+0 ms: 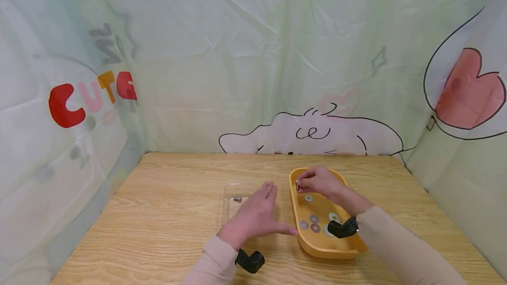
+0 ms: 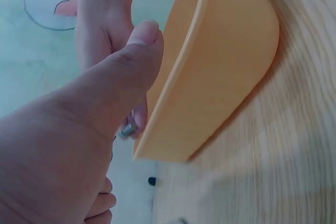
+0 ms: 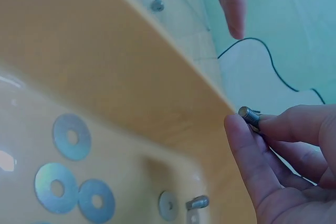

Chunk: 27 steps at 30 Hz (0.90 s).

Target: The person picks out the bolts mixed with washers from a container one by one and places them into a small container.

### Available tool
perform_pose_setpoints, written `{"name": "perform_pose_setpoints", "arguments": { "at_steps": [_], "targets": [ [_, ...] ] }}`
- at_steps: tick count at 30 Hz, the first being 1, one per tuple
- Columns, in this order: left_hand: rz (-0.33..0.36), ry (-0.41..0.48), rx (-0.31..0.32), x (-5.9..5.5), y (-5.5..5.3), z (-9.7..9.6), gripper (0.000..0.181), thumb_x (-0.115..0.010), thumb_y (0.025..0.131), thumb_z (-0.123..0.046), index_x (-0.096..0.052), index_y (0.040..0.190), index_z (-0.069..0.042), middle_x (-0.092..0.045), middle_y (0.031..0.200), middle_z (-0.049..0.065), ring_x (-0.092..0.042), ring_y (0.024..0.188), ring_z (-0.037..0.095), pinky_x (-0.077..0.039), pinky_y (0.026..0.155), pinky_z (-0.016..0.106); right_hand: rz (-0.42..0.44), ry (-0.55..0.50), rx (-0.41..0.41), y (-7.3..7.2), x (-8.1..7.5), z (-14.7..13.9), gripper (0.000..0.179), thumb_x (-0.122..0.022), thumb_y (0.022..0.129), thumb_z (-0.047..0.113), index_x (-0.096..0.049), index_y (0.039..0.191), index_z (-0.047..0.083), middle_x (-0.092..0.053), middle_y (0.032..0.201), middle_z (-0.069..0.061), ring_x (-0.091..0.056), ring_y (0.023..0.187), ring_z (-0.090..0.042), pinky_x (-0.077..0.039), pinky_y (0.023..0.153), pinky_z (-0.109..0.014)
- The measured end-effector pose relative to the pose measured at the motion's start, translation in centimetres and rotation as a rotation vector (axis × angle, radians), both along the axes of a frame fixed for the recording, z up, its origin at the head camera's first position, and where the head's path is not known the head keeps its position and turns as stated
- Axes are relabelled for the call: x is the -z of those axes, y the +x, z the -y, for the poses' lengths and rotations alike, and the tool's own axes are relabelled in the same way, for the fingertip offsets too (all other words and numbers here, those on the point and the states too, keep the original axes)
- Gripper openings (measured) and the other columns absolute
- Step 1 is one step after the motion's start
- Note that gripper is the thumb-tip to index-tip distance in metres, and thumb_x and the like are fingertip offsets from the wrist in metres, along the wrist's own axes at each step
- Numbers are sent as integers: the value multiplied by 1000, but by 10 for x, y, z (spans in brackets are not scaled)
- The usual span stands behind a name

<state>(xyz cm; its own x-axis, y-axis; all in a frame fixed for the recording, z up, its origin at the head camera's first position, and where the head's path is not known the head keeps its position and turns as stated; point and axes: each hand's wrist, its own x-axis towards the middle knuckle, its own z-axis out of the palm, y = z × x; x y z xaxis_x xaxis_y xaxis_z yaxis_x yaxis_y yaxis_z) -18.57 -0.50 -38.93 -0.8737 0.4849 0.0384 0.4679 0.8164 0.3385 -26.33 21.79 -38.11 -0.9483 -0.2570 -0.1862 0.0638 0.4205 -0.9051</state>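
My right hand (image 1: 322,182) pinches a small metal bolt (image 3: 250,115) between thumb and fingers, just above the inner left wall of an orange-yellow tray (image 1: 294,203). My left hand (image 1: 255,214) has its fingers straight, over the right part of a shallow clear tray (image 1: 226,208), and its thumb reaches the orange tray's near left rim. Another bolt (image 1: 237,199) lies in the clear tray, whose right part is hidden by that hand. Flat washers (image 3: 72,136) are spread over the orange tray's floor, along with a bolt (image 3: 197,202) near a washer (image 3: 168,205).
Both trays stand on a wood-grain table (image 1: 166,214), the clear one left of the orange one. A printed curtain (image 1: 237,56) hangs behind the table's far edge and along its sides. Black wrist cameras (image 1: 250,261) sit on both wrists.
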Motion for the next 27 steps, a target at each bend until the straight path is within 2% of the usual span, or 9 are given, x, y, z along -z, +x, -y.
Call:
{"name": "perform_pose_setpoints", "arguments": {
  "at_steps": [7, 11, 19, 27],
  "targets": [
    [32, 59, -42, 0, -2, 19, 125, -68, 71, -78, -23, 156, 1, -20, 164, 19, -18, 153, 29, -27, 123, 42, -12, 30, -18, 3, -15, 9, 27, -60, 98, 8, -62, 116, -12, -70, 104, -18, -72, 86, -18, -60, 88, -39],
    [49, 58, -80, -1, -3, 27, 123, -70, 72, -76, -22, 156, 0, -19, 165, 17, -16, 154, 28, -26, 123, 43, -7, 19, -16, 4, -20, 15, 26, -59, 98, 7, -63, 116, -11, -70, 107, -20, -73, 88, -18, -61, 85, -35],
    [81, 82, -142, 0, -4, 45, 125, -69, 71, -77, -21, 157, -1, -17, 166, 14, -15, 155, 27, -25, 123, 45, -10, -50, -76, 4, -20, 29, 23, -63, 95, 4, -65, 111, -12, -69, 105, -21, -73, 87, -17, -58, 92, -44],
    [66, 92, -151, 2, -3, 60, 125, -68, 72, -78, -21, 156, 2, -17, 165, 17, -14, 154, 30, -23, 124, 46, -21, -44, -115, 6, -19, 46, 21, -64, 94, 4, -66, 109, -10, -70, 100, -17, -74, 87, -20, -60, 88, -39]
  ]
}}
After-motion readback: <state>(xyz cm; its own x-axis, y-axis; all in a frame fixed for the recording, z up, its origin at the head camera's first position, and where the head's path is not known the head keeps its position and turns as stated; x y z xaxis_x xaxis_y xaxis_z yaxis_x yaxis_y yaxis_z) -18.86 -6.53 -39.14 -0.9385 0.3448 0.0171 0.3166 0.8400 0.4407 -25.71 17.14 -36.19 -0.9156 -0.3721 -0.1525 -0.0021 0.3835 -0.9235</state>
